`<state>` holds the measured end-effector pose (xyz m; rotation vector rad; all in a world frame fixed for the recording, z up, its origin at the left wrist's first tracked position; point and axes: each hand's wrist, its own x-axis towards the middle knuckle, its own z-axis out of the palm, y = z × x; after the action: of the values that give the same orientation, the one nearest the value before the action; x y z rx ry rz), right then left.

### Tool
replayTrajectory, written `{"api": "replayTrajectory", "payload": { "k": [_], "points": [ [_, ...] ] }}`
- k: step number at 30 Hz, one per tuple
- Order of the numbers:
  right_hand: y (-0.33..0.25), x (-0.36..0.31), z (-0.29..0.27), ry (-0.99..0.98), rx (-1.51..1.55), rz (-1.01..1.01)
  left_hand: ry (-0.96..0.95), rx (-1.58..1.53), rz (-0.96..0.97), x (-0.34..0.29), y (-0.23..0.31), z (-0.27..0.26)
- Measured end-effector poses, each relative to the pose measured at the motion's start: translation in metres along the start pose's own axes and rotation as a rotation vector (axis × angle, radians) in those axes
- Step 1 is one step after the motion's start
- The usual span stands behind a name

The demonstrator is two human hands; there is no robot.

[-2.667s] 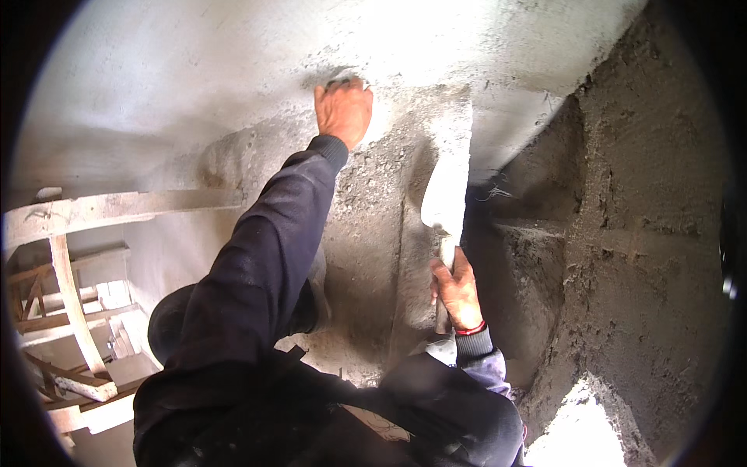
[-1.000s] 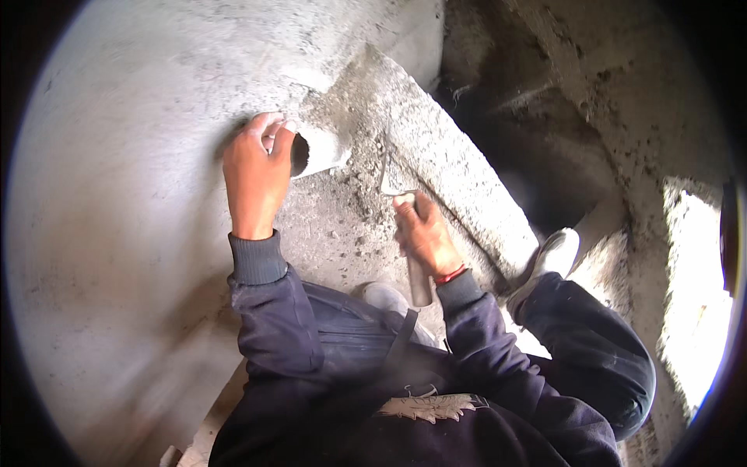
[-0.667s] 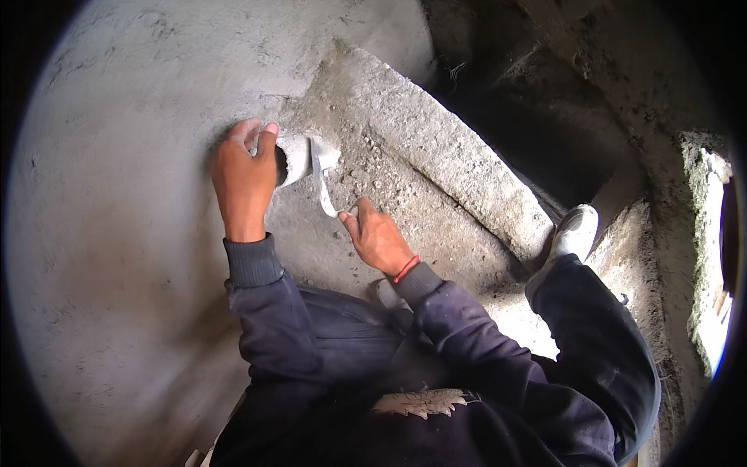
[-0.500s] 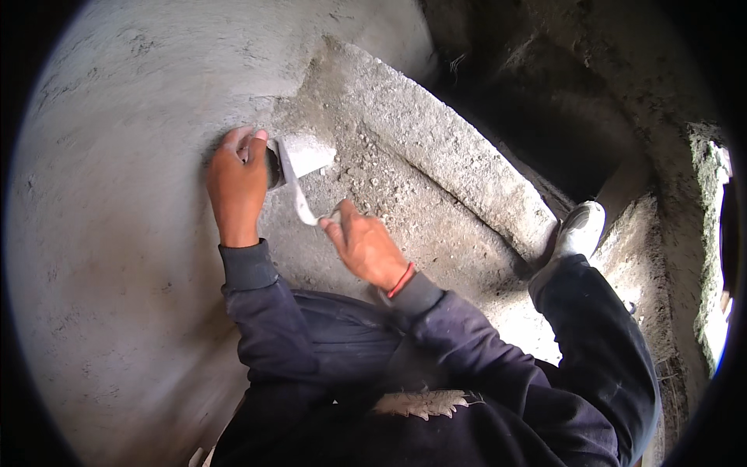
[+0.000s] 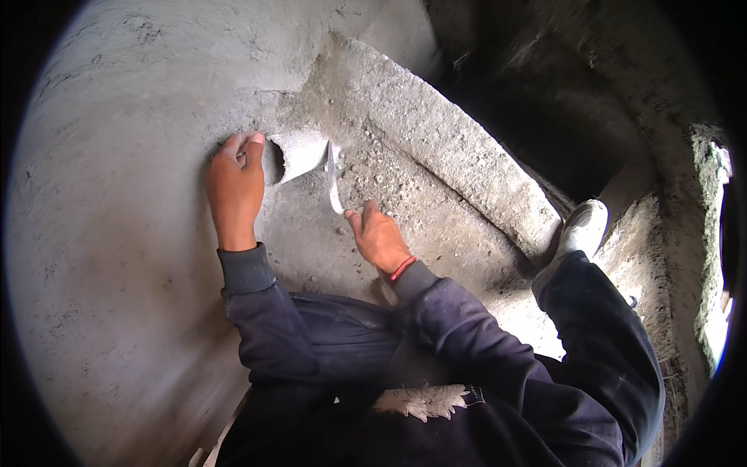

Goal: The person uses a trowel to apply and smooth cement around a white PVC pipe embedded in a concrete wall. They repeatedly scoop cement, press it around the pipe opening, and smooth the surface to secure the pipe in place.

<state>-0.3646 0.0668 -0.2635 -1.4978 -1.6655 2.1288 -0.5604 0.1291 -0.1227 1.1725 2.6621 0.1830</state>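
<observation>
A short white pipe (image 5: 305,152) lies on the rough floor against the wall, its dark ragged open end facing left. My right hand (image 5: 381,240), with a red band at the wrist, is closed round the handle of a small trowel (image 5: 333,177). The narrow blade, seen nearly edge-on, stands up at the pipe's right end. Beside the pipe's open end, my left hand (image 5: 237,187) is at the wall with thumb and fingers bent together; whatever they hold is hidden.
A curved plastered wall (image 5: 117,194) rises on the left. Loose rubble (image 5: 381,175) is scattered right of the pipe, below a long raised concrete ledge (image 5: 443,128). Beyond the ledge lies a dark recess (image 5: 537,124). My shoe (image 5: 583,227) rests by the ledge's near end.
My right hand has moved the trowel rightward, from the pipe's left opening to its right end, uncovering the opening. My left hand has stayed nearly in place.
</observation>
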Motion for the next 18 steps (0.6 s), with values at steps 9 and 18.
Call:
{"api": "replayTrajectory", "payload": {
  "k": [9,18],
  "points": [
    [-0.018,-0.021,0.039,0.106,0.185,-0.07,-0.161,-0.214,-0.114,0.0,-0.003,-0.005],
    [0.001,-0.009,0.041,0.063,0.12,0.015,-0.309,-0.3,-0.155,-0.003,-0.008,0.001]
  ]
}}
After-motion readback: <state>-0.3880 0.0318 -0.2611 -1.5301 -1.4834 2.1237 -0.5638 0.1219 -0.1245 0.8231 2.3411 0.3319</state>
